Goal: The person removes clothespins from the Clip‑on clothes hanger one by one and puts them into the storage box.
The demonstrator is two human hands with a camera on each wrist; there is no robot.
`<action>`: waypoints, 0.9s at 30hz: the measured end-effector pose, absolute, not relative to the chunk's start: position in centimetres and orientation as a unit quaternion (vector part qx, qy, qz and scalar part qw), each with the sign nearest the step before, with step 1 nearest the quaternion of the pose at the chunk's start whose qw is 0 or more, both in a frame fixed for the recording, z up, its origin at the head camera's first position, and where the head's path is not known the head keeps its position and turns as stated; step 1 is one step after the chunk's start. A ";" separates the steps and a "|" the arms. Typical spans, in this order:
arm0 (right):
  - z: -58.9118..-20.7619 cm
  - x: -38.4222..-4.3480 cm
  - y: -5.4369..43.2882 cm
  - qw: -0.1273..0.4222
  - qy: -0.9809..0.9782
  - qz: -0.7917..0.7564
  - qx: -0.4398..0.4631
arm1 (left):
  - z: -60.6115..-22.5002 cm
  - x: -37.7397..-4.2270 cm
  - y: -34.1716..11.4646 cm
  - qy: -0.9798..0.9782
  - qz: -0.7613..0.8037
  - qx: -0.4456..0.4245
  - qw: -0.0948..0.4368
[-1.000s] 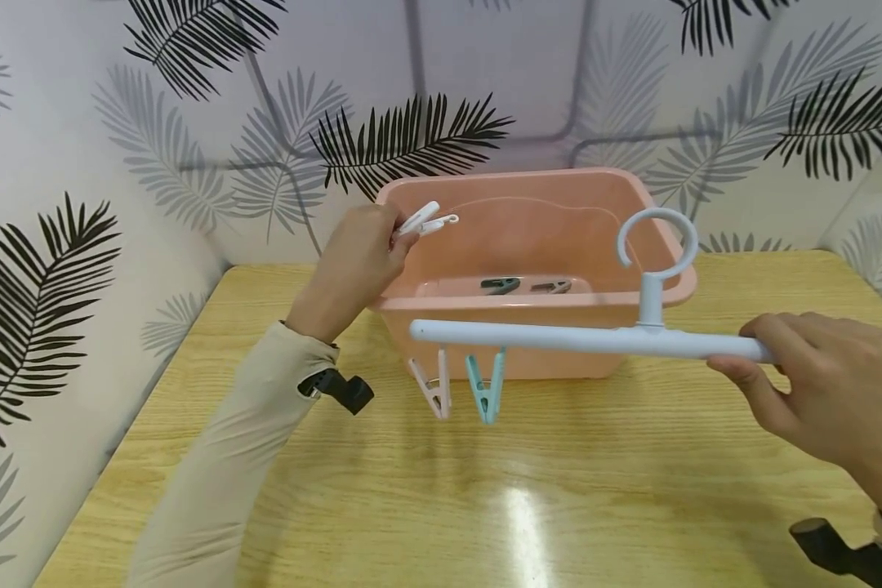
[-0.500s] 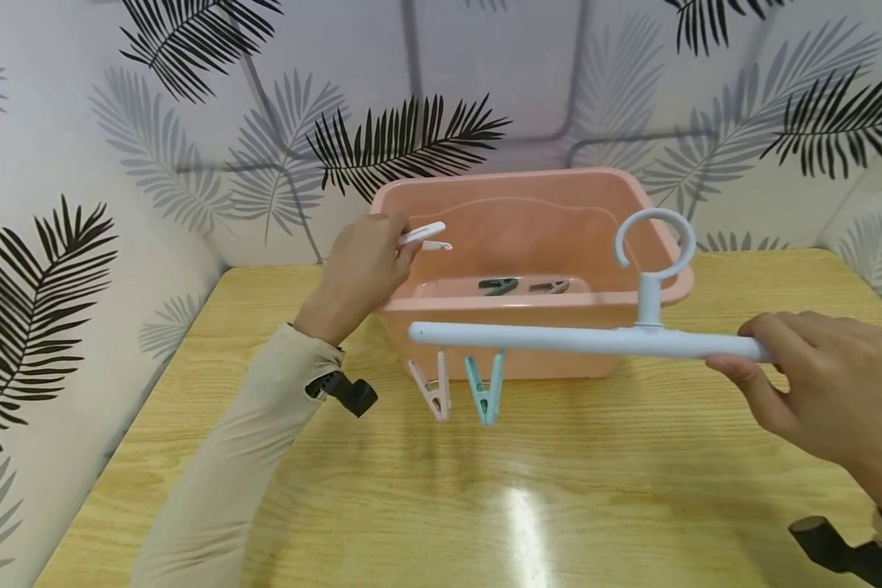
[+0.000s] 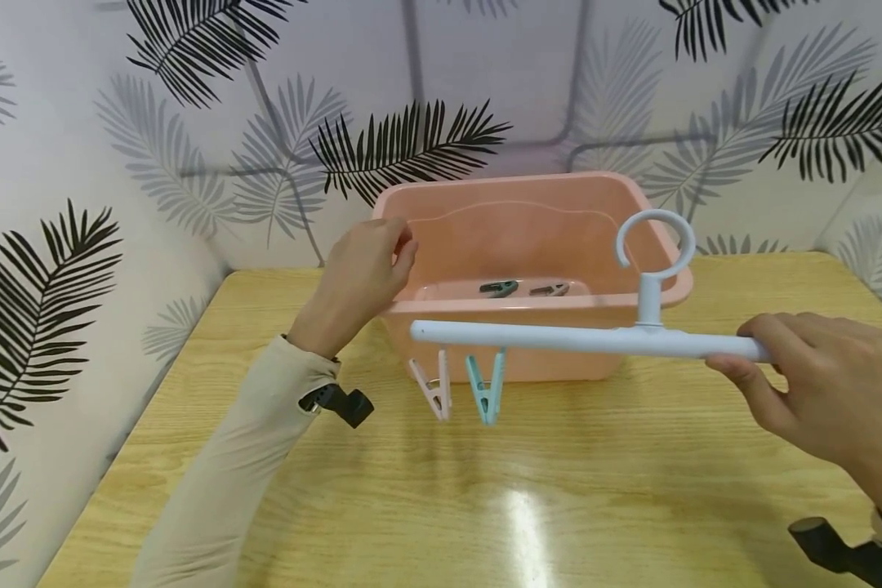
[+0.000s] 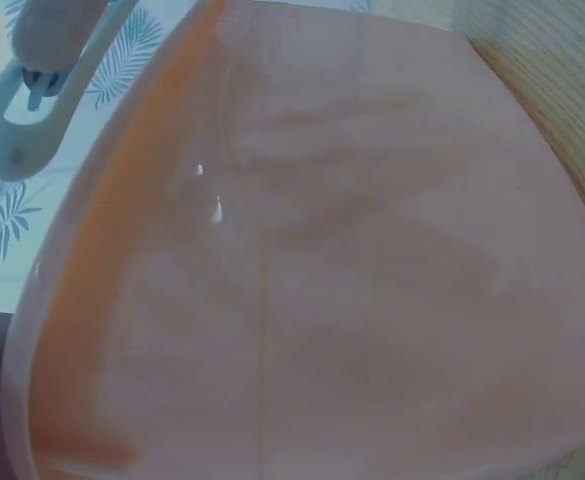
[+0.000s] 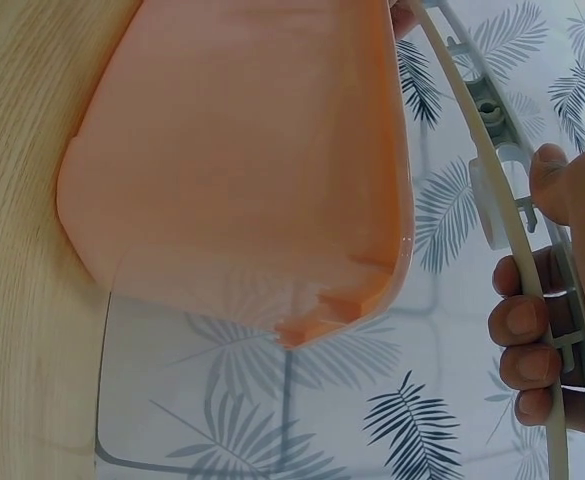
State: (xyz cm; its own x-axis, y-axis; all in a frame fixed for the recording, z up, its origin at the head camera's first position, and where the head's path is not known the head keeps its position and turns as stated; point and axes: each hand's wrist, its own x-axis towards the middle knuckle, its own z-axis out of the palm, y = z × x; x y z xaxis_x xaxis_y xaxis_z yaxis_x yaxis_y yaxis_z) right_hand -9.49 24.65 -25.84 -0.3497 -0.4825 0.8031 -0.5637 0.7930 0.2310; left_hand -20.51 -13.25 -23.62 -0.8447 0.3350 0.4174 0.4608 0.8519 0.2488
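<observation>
A pale blue hanger [image 3: 544, 336] with a round hook is held level in front of the basket; my right hand [image 3: 823, 376] grips its right end. Below its bar hang a pale pink clothespin [image 3: 435, 388] and a turquoise clothespin [image 3: 487, 390]. At the basket's left rim is my left hand [image 3: 363, 265], fingers curled. No clothespin shows between them from here; their far side is hidden. Inside the pink basket [image 3: 514, 304] lie a dark green clothespin [image 3: 498, 288] and a greyish one [image 3: 550, 290]. In the left wrist view, a pale clothespin [image 4: 22, 130] is close at upper left.
The basket stands at the back of a wood-grain table [image 3: 632, 474], near a wall [image 3: 544, 73] with a leaf pattern. Its front wall hides part of its floor.
The white clothespin that stuck out from my left fingers has tipped from pointing up-right to level and is now out of sight. My right hand and the hanger have hardly moved.
</observation>
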 end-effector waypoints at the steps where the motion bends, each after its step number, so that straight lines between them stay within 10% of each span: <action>1: -25.9 -9.5 24.7 0.471 -0.821 0.041 0.319 | -23.6 -20.3 -13.3 -0.941 -0.176 -0.215 0.190; 22: -25.3 -10.7 23.5 0.489 -0.813 0.042 0.313 | -22.1 -12.3 -13.6 -0.867 -0.203 -0.298 0.345; 27: -25.3 -11.2 23.2 0.494 -0.810 0.051 0.313 | -22.8 -9.0 -12.7 -0.835 -0.311 -0.376 0.253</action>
